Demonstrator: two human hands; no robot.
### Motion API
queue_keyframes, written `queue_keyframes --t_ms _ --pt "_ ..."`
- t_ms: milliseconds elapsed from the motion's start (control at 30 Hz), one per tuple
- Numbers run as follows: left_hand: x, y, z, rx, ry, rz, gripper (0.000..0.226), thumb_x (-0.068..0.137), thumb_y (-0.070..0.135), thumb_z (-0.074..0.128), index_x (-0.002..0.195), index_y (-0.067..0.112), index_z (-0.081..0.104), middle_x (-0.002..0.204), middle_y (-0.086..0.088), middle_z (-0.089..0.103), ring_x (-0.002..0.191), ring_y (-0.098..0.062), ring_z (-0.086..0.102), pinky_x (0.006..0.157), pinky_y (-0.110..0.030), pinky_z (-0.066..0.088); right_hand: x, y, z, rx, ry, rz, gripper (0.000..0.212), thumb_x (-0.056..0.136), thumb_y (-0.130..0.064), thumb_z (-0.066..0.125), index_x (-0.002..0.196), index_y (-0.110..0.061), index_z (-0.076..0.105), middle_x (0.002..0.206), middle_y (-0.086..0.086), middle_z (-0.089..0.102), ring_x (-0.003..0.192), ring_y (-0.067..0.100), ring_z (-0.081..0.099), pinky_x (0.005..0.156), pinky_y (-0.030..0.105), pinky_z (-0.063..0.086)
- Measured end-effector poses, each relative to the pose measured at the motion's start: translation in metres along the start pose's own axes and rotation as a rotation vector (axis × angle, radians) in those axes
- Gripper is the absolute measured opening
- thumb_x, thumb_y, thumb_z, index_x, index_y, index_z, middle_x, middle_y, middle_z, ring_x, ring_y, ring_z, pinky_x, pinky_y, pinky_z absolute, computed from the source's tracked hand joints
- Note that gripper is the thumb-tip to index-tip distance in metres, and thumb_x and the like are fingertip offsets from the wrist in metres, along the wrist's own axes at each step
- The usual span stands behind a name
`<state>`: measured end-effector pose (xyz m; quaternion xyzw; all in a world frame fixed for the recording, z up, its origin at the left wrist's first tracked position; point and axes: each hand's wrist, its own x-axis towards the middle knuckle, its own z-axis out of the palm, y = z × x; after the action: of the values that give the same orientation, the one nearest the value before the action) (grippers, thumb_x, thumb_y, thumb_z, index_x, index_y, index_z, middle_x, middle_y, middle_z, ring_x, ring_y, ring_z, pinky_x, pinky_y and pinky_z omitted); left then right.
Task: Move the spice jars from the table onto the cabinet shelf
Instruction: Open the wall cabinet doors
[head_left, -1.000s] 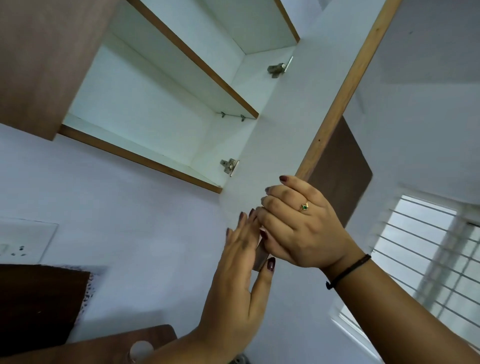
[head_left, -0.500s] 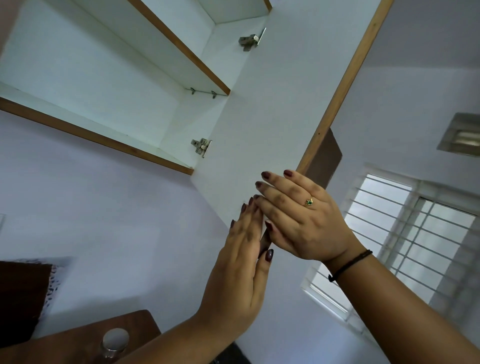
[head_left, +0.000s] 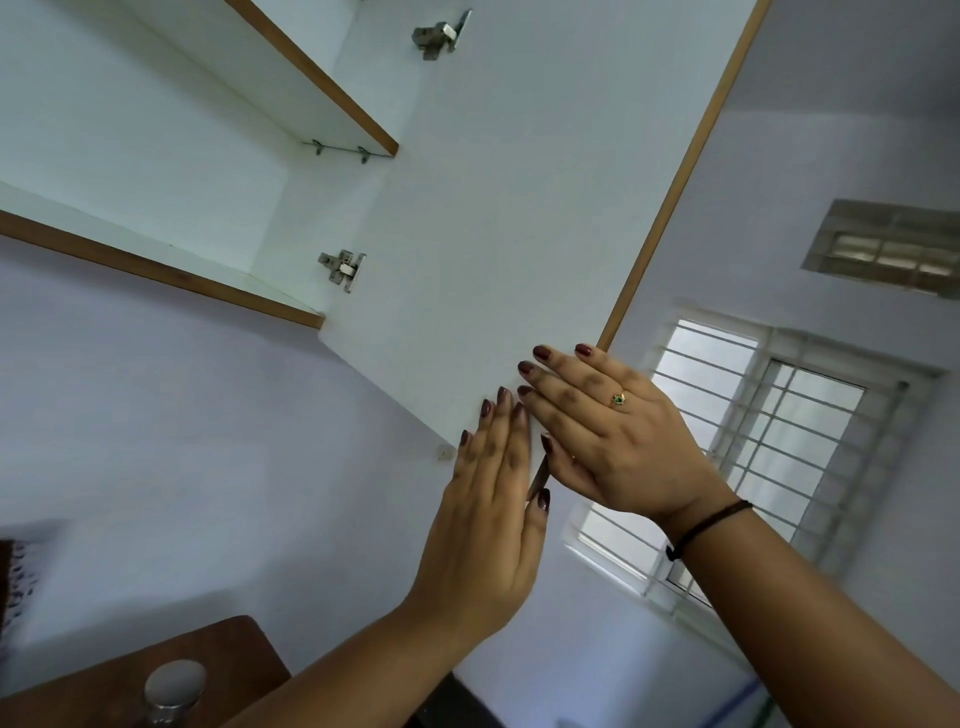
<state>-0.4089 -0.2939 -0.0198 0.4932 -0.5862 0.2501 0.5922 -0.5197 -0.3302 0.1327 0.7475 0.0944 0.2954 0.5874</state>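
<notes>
One spice jar (head_left: 174, 688) with a round silver lid stands on the brown table (head_left: 234, 654) at the bottom left; only its top shows. Above, the white wall cabinet is open, its bottom shelf (head_left: 156, 270) and upper shelf (head_left: 322, 88) bare. Both hands hold the lower corner of the open cabinet door (head_left: 519, 208). My left hand (head_left: 488, 519) lies flat on the door's inner face with its thumb hooked under the edge. My right hand (head_left: 613, 441) clasps the same corner from the right, fingers spread on the white face.
Two metal hinges (head_left: 343, 267) join the door to the cabinet side. A barred window (head_left: 753, 441) and a small wall vent (head_left: 888, 249) are on the right wall. A dark patterned cloth shows at the far left edge.
The door has swung further open, so its brown outer face no longer shows. Both hands stayed on its lower corner. The view has drifted right, bringing in more of the window.
</notes>
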Motion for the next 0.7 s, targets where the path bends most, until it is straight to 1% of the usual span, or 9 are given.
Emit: queue_keyframes --t_ms 67,167,233,333,400,500,600,700 --pt "0.004 -0.002 0.008 0.060 -0.043 -0.007 0.071 0.102 0.039 0.033 0.158 0.015 -0.005 0.166 -0.002 -0.009 0.153 -0.018 -0.007 0.123 -0.041 0.011 -0.011 0.003 0.001 -0.021 -0.067 0.023 0.039 0.094 -0.025 0.052 0.123 -0.003 0.067 0.135 0.014 0.061 0.134 0.030 0.050 0.112 0.047 0.039" --pt "0.014 -0.009 0.019 0.181 -0.097 0.008 0.073 0.102 0.052 0.022 0.157 0.013 -0.004 0.165 -0.008 -0.013 0.153 -0.021 -0.011 0.123 -0.039 0.003 -0.028 0.007 0.004 -0.058 -0.198 0.062 0.045 0.098 -0.030 0.047 0.131 -0.005 0.061 0.141 0.013 0.056 0.138 0.030 0.045 0.116 0.046 0.034" --pt "0.021 -0.012 0.027 0.230 -0.127 0.033 0.076 0.100 0.057 0.017 0.157 0.012 -0.003 0.165 -0.010 -0.012 0.153 -0.024 -0.010 0.123 -0.042 0.003 -0.038 0.008 0.007 -0.074 -0.292 0.096 0.049 0.099 -0.034 0.045 0.137 -0.006 0.056 0.145 0.012 0.052 0.141 0.029 0.041 0.118 0.045 0.029" --pt "0.031 -0.014 0.044 0.269 -0.154 0.035 0.080 0.098 0.056 0.023 0.157 0.009 -0.003 0.165 -0.013 -0.013 0.153 -0.027 -0.012 0.124 -0.048 0.007 -0.049 0.010 0.012 -0.068 -0.409 0.161 0.056 0.100 -0.042 0.041 0.143 -0.007 0.048 0.151 0.011 0.044 0.145 0.026 0.033 0.120 0.043 0.024" --pt "0.037 -0.015 0.056 0.279 -0.167 0.020 0.084 0.096 0.058 0.028 0.157 0.008 -0.002 0.165 -0.013 -0.013 0.152 -0.028 -0.012 0.124 -0.050 0.010 -0.056 0.011 0.015 -0.060 -0.493 0.203 0.064 0.100 -0.050 0.036 0.149 -0.008 0.039 0.158 0.009 0.033 0.149 0.024 0.024 0.121 0.042 0.022" --pt "0.044 -0.022 0.072 0.312 -0.191 0.018 0.090 0.093 0.064 0.029 0.157 0.009 -0.002 0.164 -0.015 -0.013 0.152 -0.031 -0.011 0.123 -0.050 0.010 -0.070 0.012 0.022 -0.051 -0.624 0.248 0.079 0.097 -0.064 0.026 0.155 -0.010 0.024 0.164 0.007 0.015 0.152 0.022 0.010 0.122 0.041 0.017" --pt "0.051 -0.025 0.086 0.331 -0.195 0.027 0.093 0.091 0.068 0.029 0.157 0.009 0.001 0.164 -0.017 -0.010 0.152 -0.033 -0.008 0.122 -0.054 0.013 -0.081 0.014 0.031 -0.058 -0.690 0.287 0.087 0.094 -0.071 0.023 0.156 -0.011 0.017 0.164 0.008 0.011 0.153 0.022 0.006 0.122 0.042 0.016" --pt "0.053 -0.024 0.097 0.282 -0.159 0.021 0.096 0.090 0.067 0.036 0.157 0.008 0.002 0.165 -0.016 -0.008 0.153 -0.030 -0.008 0.123 -0.052 0.012 -0.086 0.014 0.037 -0.074 -0.698 0.296 0.089 0.093 -0.073 0.023 0.156 -0.010 0.017 0.164 0.009 0.010 0.153 0.023 0.006 0.122 0.041 0.013"
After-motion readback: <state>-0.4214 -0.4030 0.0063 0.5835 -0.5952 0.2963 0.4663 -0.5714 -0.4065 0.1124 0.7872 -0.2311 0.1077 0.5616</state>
